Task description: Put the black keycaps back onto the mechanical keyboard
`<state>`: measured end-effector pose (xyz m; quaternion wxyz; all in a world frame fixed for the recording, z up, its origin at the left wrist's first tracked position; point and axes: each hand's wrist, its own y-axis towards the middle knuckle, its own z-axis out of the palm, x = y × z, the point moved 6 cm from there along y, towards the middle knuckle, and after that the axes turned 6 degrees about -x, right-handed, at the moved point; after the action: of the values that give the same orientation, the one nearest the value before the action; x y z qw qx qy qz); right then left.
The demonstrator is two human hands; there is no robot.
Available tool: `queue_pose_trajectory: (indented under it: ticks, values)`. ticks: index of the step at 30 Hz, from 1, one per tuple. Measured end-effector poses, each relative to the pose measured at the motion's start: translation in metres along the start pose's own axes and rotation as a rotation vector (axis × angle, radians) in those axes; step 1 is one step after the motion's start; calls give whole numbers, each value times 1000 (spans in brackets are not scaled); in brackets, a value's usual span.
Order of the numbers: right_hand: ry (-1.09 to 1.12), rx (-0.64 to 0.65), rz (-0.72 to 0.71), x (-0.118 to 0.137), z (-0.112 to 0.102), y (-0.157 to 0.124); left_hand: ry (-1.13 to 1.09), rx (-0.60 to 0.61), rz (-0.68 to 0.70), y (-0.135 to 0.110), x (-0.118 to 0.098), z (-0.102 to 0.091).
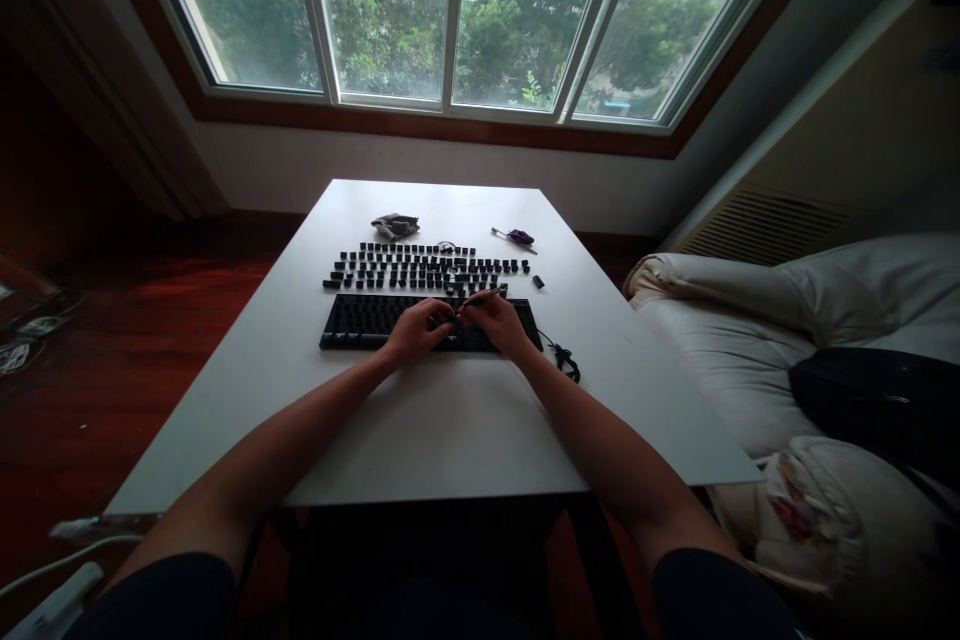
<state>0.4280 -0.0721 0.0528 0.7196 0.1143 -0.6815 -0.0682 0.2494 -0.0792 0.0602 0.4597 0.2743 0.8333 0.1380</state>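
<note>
A black keyboard (356,320) lies on the white table in front of me, partly hidden under both hands. My right hand (496,320) is closed in a pen-like grip round a slim dark tool (481,297), its tip pointing toward my left fingers. My left hand (421,330) rests over the keyboard's middle with curled fingers near that tip. Whatever sits between the left fingertips is too small to make out. Just beyond the keyboard, loose black keycaps (409,270) stand in several rows.
A crumpled grey cloth (395,226) lies at the table's far left. At the far right are a purple item (520,236) with a thin stick and a single dark keycap (538,282). A black cable (566,360) curls beside the keyboard. A pale sofa (712,350) borders the table's right side.
</note>
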Motion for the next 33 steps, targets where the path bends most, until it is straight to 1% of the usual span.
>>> queue_pose_trajectory:
  ticks: [3,7,12,15,17,21,23,25,29,33]
  values:
    - [0,-28,-5,-3,2,-1,-64,-6,-30,0,4,1]
    - [-34,-59,-12,-1,5,-4,24,1,-8,0,-1,0]
    - [-114,-52,-59,7,7,-9,214,16,43,0,-8,-3]
    - [-124,-28,-86,10,8,-10,235,68,70,1,-8,-3]
    - [-114,-4,-70,11,9,-11,245,108,93,1,-8,-2]
    - [-65,24,-22,9,9,-10,255,120,127,1,-9,-3]
    - [-45,23,-14,9,8,-9,225,102,123,1,-10,-3]
    - [-44,9,-8,8,8,-8,159,91,91,1,-8,-3]
    - [-28,-23,-6,8,10,-9,-48,92,14,2,-3,-1]
    - [-7,-64,-38,13,12,-13,-240,37,-67,3,4,-1]
